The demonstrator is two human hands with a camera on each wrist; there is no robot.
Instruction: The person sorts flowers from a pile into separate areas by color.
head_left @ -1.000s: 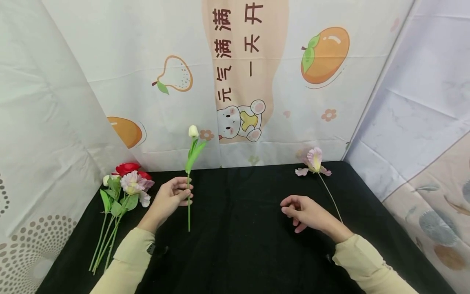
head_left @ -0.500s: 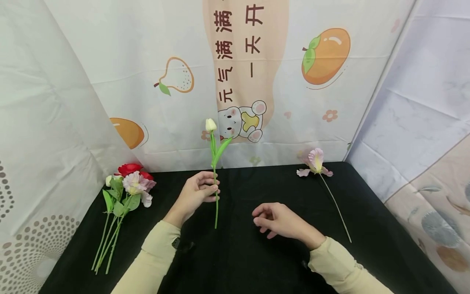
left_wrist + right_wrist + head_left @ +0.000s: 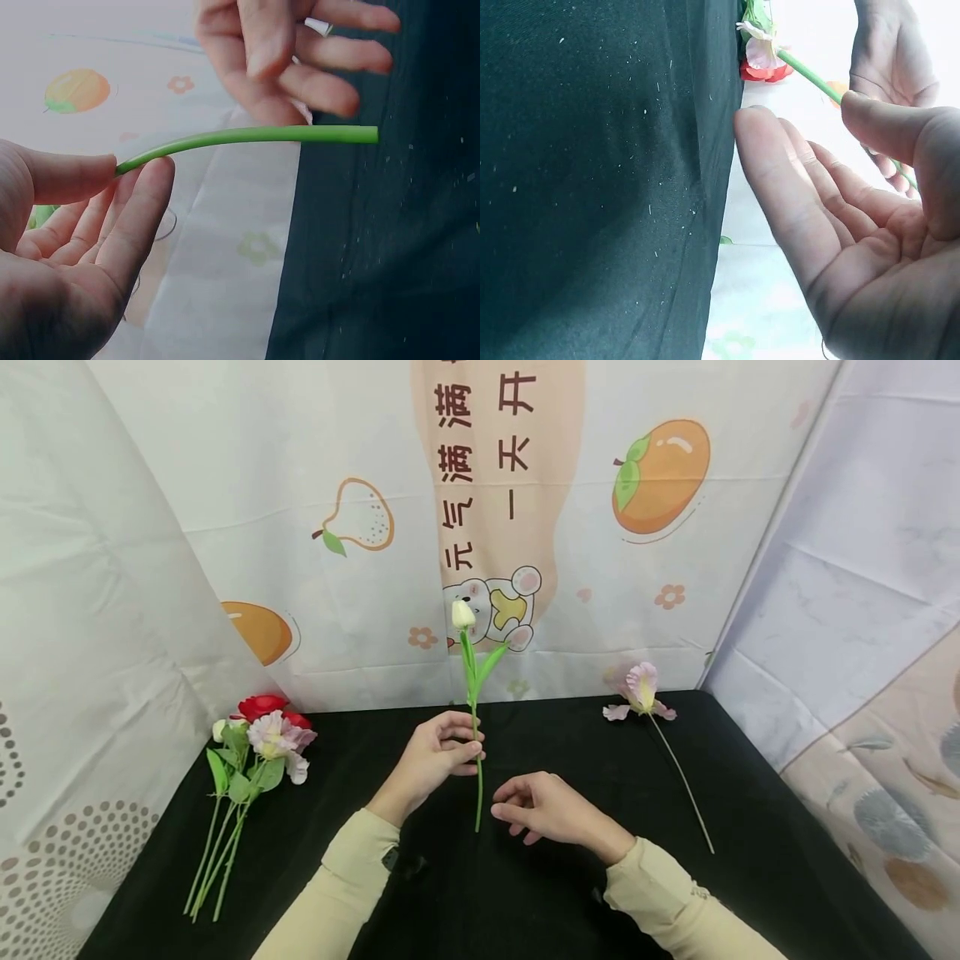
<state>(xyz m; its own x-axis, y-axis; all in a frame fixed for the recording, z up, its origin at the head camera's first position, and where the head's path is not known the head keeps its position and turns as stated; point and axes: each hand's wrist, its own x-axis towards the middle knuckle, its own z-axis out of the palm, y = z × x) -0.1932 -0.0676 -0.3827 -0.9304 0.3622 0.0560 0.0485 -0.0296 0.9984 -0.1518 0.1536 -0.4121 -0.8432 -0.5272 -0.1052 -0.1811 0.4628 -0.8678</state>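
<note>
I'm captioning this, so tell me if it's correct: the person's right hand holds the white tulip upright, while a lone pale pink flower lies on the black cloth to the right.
Wrong hand: the head view shows the left hand holding the white tulip upright. The lone pale pink flower does lie to the right.

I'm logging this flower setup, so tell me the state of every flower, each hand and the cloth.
Held white tulip: roughly upright, lower stem end free.
Left hand: pinching the tulip's stem.
Right hand: fingers loosely curved, holding nothing, near the stem.
Single pale purple iris: lying loose.
Flower bundle: lying together at the person's left.
Black cloth: spread out, lightly creased.
</note>
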